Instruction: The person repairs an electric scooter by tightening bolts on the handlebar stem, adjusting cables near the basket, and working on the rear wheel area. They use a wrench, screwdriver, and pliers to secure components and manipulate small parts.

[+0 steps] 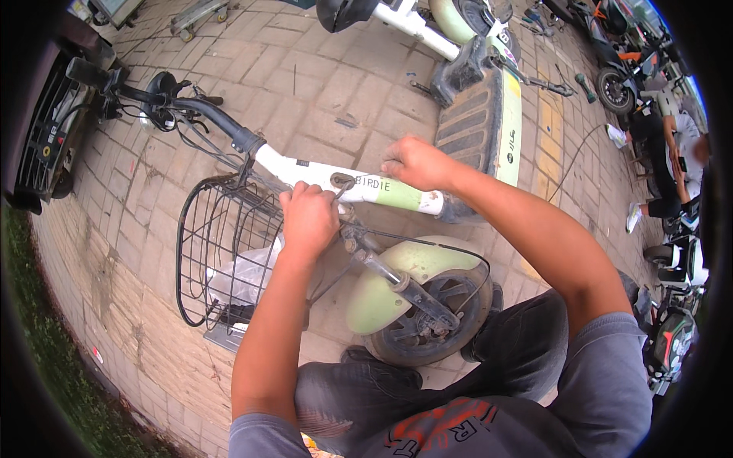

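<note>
A white and pale green electric scooter lies on its side on the paving in front of me. An oval opening [343,180] in its white frame tube [313,169] has a dark cable [343,188] coming out of it. My left hand [311,219] is closed around that cable just below the opening, its fingertips against the tube. Over the lower part of the tube, my right hand [418,162] is closed in a pinch; what sits between its fingers is too small to make out. The front wheel [431,317], under a pale green mudguard [382,294], lies nearest my legs.
A black wire basket [200,252] with clear plastic inside is left of my left forearm. The handlebar [137,95] reaches to the far left; the ribbed footboard [469,130] is behind my right hand. A seated person [672,153] and parked motorbikes [615,88] are at right.
</note>
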Demonstrator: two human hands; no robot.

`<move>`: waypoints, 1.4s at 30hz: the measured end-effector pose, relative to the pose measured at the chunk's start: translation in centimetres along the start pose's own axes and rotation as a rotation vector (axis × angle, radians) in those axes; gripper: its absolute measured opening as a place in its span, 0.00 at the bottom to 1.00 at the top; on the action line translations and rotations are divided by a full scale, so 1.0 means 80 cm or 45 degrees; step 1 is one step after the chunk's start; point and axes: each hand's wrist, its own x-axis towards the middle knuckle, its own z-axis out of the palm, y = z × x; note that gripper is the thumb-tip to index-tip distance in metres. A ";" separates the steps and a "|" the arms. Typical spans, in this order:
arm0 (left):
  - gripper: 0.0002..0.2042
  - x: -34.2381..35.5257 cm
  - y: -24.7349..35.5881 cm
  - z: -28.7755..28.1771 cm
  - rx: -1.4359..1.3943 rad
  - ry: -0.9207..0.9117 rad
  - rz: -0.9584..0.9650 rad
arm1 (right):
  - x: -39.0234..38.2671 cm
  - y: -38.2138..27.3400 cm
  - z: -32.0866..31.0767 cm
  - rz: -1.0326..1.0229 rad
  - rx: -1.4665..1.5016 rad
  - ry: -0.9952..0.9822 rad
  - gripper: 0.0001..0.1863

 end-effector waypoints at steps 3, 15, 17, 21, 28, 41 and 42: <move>0.05 0.000 0.003 0.002 0.002 0.002 0.008 | -0.002 0.003 -0.003 -0.347 -0.485 -0.003 0.06; 0.03 0.011 0.006 -0.002 -0.024 -0.058 -0.020 | 0.092 -0.020 -0.044 -0.046 -0.303 -0.530 0.09; 0.03 0.007 0.002 -0.001 -0.032 -0.054 -0.026 | 0.088 -0.040 -0.044 -0.293 -0.448 -0.570 0.08; 0.04 0.011 0.003 0.000 -0.047 -0.035 -0.002 | 0.086 -0.053 -0.042 -0.377 -0.538 -0.572 0.06; 0.04 0.018 0.006 -0.005 -0.046 -0.068 -0.008 | 0.100 0.008 -0.043 0.650 0.730 -0.522 0.07; 0.04 0.014 -0.001 0.006 -0.102 0.017 0.027 | 0.009 -0.017 -0.015 0.160 0.574 -0.169 0.11; 0.04 0.017 0.001 0.006 -0.097 0.015 0.037 | -0.005 -0.023 -0.013 -0.080 0.254 -0.149 0.11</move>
